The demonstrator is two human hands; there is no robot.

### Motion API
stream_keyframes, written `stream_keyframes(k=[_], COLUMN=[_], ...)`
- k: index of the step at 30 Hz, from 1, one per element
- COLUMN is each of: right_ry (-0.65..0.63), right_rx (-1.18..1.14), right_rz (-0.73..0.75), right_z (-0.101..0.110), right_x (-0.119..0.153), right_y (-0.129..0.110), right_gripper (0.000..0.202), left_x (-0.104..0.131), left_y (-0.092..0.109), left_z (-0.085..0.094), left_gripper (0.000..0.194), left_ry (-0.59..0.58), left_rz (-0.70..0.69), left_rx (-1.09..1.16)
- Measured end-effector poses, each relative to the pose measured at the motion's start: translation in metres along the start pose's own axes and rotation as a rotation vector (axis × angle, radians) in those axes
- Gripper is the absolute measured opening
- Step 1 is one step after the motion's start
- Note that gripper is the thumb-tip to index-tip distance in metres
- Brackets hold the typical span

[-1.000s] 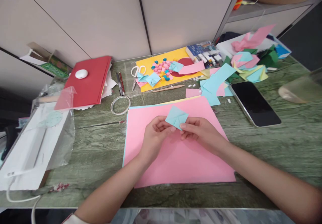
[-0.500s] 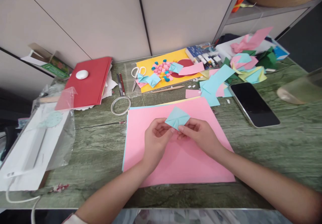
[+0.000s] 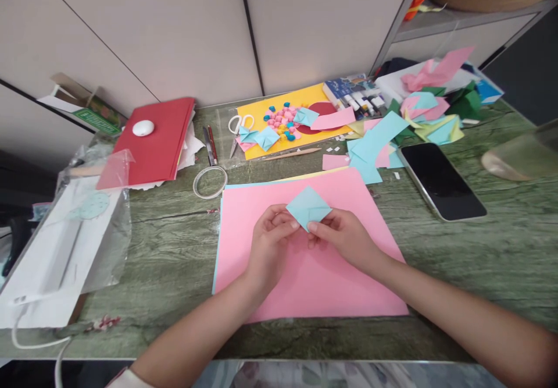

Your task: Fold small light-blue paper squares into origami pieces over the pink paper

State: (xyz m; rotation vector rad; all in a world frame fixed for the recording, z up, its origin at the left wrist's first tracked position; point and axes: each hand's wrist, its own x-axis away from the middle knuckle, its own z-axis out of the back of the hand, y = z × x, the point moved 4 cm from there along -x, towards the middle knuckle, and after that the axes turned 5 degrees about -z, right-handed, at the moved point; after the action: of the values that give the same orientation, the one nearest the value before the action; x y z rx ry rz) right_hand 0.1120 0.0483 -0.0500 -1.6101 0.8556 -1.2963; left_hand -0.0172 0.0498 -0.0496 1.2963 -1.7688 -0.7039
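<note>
A small light-blue folded paper [image 3: 308,203], diamond-shaped with creases across its lower half, is held up between both hands. My left hand [image 3: 274,239] pinches its left lower edge, thumb in front and fingers curled behind. My right hand [image 3: 344,234] grips the right lower edge, its thumb pressed near the bottom corner. Parts of the fingers of both hands are hidden behind the paper. Below the hands lies a stack of large paper sheets, the pink sheet [image 3: 322,289] on top, with blue and yellow edges showing at its left and back.
Behind the stack are a roll of tape [image 3: 210,182], scissors [image 3: 238,129], a wooden stick [image 3: 292,154] and a yellow sheet [image 3: 255,111] bearing small coloured paper pieces. A phone [image 3: 442,181] lies to the right, below paper scraps [image 3: 377,141]. A red folder [image 3: 152,149] is at left.
The folded paper's front looks different: the fan of creases at its lower middle now appears as a flatter flap. Both hands have shifted only slightly and still hold it.
</note>
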Motion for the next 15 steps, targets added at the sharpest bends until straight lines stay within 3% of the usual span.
stream_keyframes(k=[3,9,15], right_ry=[-0.005,0.063,0.060], right_rx=[0.004,0.007,0.034], right_rz=[-0.003,-0.019,-0.013], right_z=[-0.0002,0.0036,0.0024], right_x=[-0.0005,-0.0006,0.0007], right_y=[0.0009,0.0038,0.0031], right_gripper=[0.016,0.018,0.018], left_x=[-0.0011,-0.0025,-0.0049], left_y=[-0.0008,0.0052,0.0060], left_z=[0.0000,-0.0006,0.0035], left_gripper=[0.015,0.015,0.026], left_ry=[-0.009,-0.040,0.046], left_rz=[0.052,0.005,-0.059], left_rx=[0.042,-0.040,-0.185])
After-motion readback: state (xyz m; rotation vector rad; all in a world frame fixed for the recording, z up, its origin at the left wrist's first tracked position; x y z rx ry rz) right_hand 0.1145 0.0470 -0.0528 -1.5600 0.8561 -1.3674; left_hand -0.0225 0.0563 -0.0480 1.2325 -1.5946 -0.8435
